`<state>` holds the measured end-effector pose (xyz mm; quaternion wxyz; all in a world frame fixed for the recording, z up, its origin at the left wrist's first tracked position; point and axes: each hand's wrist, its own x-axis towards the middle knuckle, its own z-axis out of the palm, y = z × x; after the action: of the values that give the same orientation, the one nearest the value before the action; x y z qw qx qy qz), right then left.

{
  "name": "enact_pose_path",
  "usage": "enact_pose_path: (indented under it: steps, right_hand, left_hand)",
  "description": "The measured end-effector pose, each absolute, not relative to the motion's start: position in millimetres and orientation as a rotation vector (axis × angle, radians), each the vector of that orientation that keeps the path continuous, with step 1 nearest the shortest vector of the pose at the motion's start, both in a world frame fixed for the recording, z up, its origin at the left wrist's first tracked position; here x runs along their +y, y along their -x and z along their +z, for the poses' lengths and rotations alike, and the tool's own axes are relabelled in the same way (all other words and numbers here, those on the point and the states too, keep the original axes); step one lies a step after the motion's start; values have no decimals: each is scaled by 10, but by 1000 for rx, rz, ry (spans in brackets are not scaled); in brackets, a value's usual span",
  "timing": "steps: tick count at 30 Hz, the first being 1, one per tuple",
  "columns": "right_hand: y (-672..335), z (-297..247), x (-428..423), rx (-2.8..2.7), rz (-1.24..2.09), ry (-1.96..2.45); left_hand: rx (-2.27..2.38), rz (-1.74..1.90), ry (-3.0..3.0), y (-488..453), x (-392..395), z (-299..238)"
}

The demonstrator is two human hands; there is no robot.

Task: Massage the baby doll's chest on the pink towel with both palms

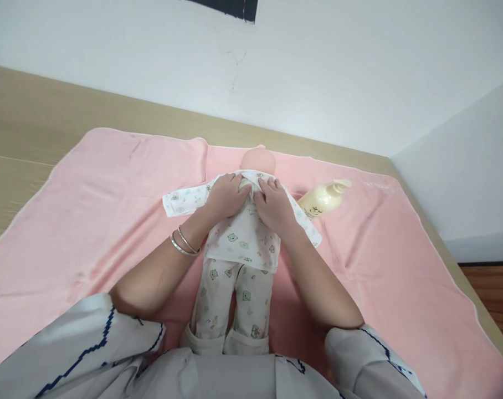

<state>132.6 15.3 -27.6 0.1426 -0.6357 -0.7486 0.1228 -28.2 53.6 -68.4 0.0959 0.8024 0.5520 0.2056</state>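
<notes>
A baby doll lies on its back, its bare head (pixel 258 160) at the far end and its legs towards me. It wears a white printed shirt (pixel 241 244) and matching trousers (pixel 216 296). My left hand (pixel 226 197) rests on the upper left of the shirt, close to the collar. On the upper right of the same shirt lies my right hand (pixel 273 206). Both thumbs point inward, apart from the other fingers, over folded cloth. The shirt's left sleeve spreads out flat, while my right forearm partly covers the other sleeve.
A cream pump bottle (pixel 324 198) lies tilted just right of the doll, beside the sleeve. Beneath everything is a pink blanket (pixel 122 183) with wrinkles, spread over a tan surface (pixel 31 105). A white wall (pixel 318 72) rises behind it. Wooden floor (pixel 492 293) shows at the right.
</notes>
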Motion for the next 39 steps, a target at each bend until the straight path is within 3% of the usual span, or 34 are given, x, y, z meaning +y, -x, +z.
enact_pose_path:
  steps: [9, 20, 32, 39]
  right_hand:
    - [-1402, -379, 268, -2166, 293, 1860]
    - [-1297, -229, 98, -2227, 189, 1893]
    - [-1404, -366, 265, -2121, 416, 1877]
    - [-1426, -349, 275, -2104, 360, 1785]
  left_hand:
    - [1441, 677, -2451, 218, 341, -482]
    - [1619, 598, -2314, 242, 490, -599]
    - [1726, 595, -2256, 139, 328, -515]
    - [1664, 673, -2412, 65, 232, -506]
